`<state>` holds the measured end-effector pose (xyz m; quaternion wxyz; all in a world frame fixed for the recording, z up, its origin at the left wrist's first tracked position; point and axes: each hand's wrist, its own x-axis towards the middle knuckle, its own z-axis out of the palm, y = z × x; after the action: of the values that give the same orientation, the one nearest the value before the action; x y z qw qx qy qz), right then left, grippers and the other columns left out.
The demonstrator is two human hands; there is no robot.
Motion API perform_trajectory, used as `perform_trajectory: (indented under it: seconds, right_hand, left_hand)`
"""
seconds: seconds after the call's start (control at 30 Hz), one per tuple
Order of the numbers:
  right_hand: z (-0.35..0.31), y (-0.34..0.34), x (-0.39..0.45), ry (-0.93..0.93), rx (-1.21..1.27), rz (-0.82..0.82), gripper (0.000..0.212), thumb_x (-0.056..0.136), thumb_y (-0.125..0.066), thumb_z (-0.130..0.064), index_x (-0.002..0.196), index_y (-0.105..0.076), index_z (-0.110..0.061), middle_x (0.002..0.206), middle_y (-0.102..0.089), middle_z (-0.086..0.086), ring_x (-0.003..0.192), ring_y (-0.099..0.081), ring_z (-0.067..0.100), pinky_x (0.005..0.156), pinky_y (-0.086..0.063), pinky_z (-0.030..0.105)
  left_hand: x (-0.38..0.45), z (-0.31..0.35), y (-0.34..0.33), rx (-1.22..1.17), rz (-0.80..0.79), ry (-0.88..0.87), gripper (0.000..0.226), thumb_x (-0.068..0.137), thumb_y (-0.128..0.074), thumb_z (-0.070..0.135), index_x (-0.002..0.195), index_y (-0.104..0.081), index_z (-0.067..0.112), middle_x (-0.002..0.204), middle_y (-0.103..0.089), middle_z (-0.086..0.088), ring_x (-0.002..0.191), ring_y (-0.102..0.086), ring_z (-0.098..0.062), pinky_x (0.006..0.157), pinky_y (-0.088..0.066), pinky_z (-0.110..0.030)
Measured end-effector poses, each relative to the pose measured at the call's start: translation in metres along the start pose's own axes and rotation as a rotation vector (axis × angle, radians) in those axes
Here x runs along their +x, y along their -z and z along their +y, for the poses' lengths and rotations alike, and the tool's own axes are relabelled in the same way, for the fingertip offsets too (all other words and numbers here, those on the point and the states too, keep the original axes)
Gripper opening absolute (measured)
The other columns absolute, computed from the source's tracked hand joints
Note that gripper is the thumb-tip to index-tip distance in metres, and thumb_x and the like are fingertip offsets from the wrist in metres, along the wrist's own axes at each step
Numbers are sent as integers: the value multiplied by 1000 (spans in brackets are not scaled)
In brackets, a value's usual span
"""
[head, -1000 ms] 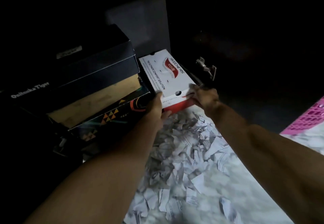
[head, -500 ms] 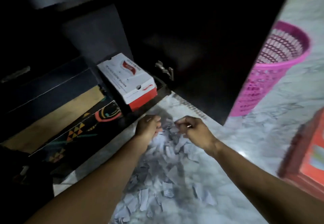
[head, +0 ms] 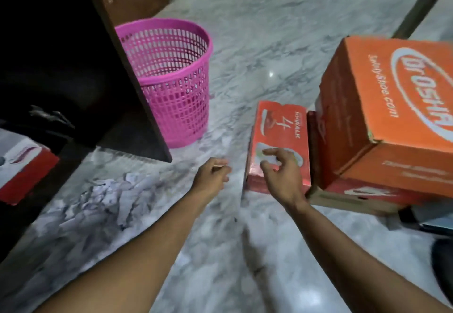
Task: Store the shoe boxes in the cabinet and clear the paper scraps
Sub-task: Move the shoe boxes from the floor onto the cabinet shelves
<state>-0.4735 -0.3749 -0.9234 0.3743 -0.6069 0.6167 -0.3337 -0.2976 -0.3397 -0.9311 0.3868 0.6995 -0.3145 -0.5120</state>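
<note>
A red shoe box [head: 279,126] lies on the marble floor. My right hand [head: 282,173] hovers over its near end with fingers spread and loosely bent, holding nothing. Just left of that box, my left hand [head: 212,175] hangs with loosely curled fingers, empty as far as I can see. A large orange box [head: 382,107] sits to the right on top of another red box [head: 367,190]. A white and red shoe box [head: 22,165] sits in the dark cabinet [head: 61,67] at the left. Torn paper scraps [head: 105,195] lie on the floor before the cabinet.
A pink mesh bin [head: 171,77] stands on the floor beside the open cabinet door [head: 137,97]. A wooden door is at the back left. Dark objects lie at the right edge.
The view swung right, away from the cabinet. Both hands left the white and red box in the cabinet and moved over the scraps toward the red box on the floor.
</note>
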Motion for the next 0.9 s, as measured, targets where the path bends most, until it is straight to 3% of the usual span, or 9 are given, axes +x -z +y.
perform_trajectory:
  seconds: [0.1, 0.2, 0.27, 0.43, 0.57, 0.7, 0.8, 0.87, 0.9]
  right_hand:
    - [15, 22, 8, -146, -132, 72, 53, 83, -64, -38, 133, -62, -21, 135, -58, 5, 126, -58, 30, 110, -47, 47]
    - [23, 32, 16, -264, -309, 5, 69, 91, -65, -41, 151, -41, -17, 152, -43, 11, 137, -50, 36, 109, -43, 45]
    - [24, 32, 24, -293, -355, -20, 78, 92, -64, -47, 155, -31, -14, 156, -37, 14, 143, -41, 39, 110, -39, 48]
    - [21, 35, 32, -334, -333, 7, 79, 93, -63, -47, 155, -27, -13, 153, -42, 16, 138, -47, 41, 105, -42, 47]
    - [24, 38, 28, -280, -256, 71, 65, 90, -69, -40, 142, -44, -9, 133, -65, 16, 123, -60, 40, 99, -51, 44]
    - [26, 35, 18, -303, -80, 86, 41, 86, -75, -40, 119, -62, -19, 113, -78, 4, 101, -74, 29, 94, -60, 46]
    - [28, 30, 8, -345, 80, 104, 34, 76, -74, -53, 99, -60, -32, 97, -76, -4, 96, -74, 24, 93, -59, 48]
    - [32, 30, 6, -409, 174, 101, 48, 71, -75, -66, 104, -61, -33, 110, -72, -3, 112, -69, 26, 102, -54, 50]
    - [31, 30, 5, -449, 242, 77, 74, 65, -75, -76, 121, -61, -30, 122, -70, -1, 121, -64, 26, 106, -50, 52]
  left_hand:
    - [15, 0, -38, 35, -51, 41, 40, 93, -65, 32, 131, -55, 25, 112, -63, -4, 100, -63, -25, 86, -52, -38]
    - [37, -12, -63, 57, -102, 113, 69, 81, -67, 60, 142, -46, 34, 126, -62, -4, 118, -63, -26, 103, -51, -44]
    - [58, -30, -74, 34, -126, 130, 81, 66, -64, 74, 138, -51, 39, 132, -67, 2, 118, -66, -23, 106, -51, -45]
    - [41, -26, -83, 4, -125, 45, 56, 76, -66, 68, 124, -64, 39, 116, -75, 11, 109, -71, -14, 103, -52, -38]
    - [23, -29, -74, -133, -44, -4, 36, 95, -63, 52, 126, -59, 36, 113, -71, 14, 101, -67, -5, 74, -48, -27]
    - [14, -36, -48, -239, 10, 36, 38, 94, -61, 57, 127, -58, 39, 118, -72, 5, 104, -72, -21, 86, -60, -43]
    - [3, -38, -21, -229, 20, 33, 34, 92, -63, 56, 122, -61, 39, 120, -72, 1, 104, -73, -28, 88, -61, -53]
    - [-4, -39, -1, -222, 16, 19, 26, 94, -63, 52, 116, -64, 39, 114, -71, 2, 96, -73, -27, 86, -62, -52]
    - [-11, -39, 14, -217, 15, 18, 27, 92, -64, 52, 114, -65, 37, 109, -71, 0, 90, -73, -26, 84, -63, -51]
